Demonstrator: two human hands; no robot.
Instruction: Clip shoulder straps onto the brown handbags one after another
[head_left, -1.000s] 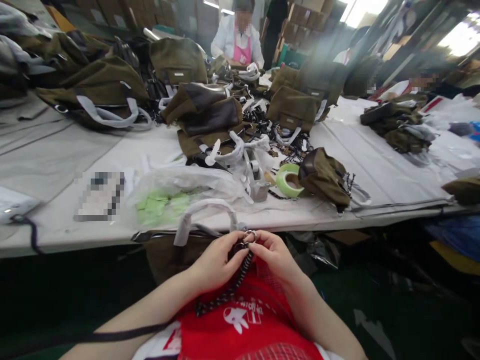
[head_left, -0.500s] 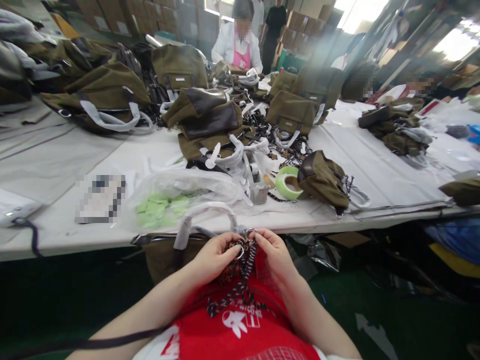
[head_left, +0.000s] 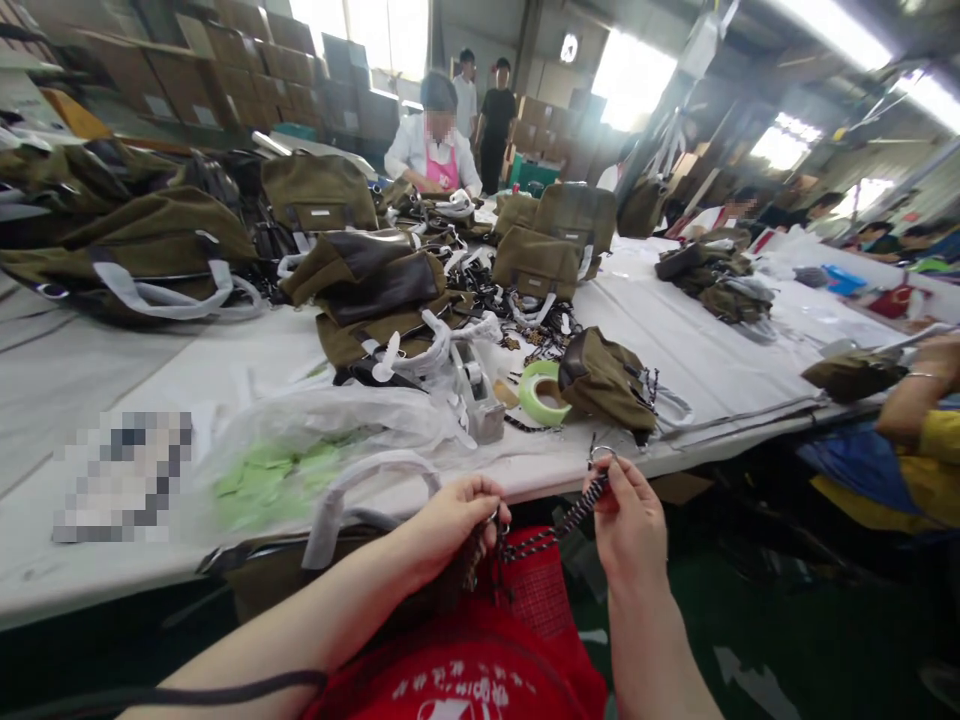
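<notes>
My right hand [head_left: 634, 520] is raised above the table's front edge, its fingers pinched on a black-and-white braided cord [head_left: 576, 512] with a metal ring [head_left: 602, 453] at its top. The cord slants down toward my left hand [head_left: 459, 525]. That hand is closed around a bunch of dark patterned cords [head_left: 474, 560] with a small ring among them; its fingertips partly hide what they hold. Below my left forearm, an olive bag [head_left: 277, 580] leans at the table edge, its grey-wrapped handle [head_left: 326, 525] standing up.
A clear plastic bag with green pieces [head_left: 262, 475] lies left of a tape dispenser [head_left: 476, 395]. Right of it are a green tape roll [head_left: 541, 393] and a small olive bag [head_left: 609, 380]. More olive bags [head_left: 397, 270] are piled behind. A co-worker [head_left: 435, 145] works across the table.
My right hand has moved right and away from my left, drawing the braided cord out between them. The view has tilted up, and another person's arm now shows at the right edge.
</notes>
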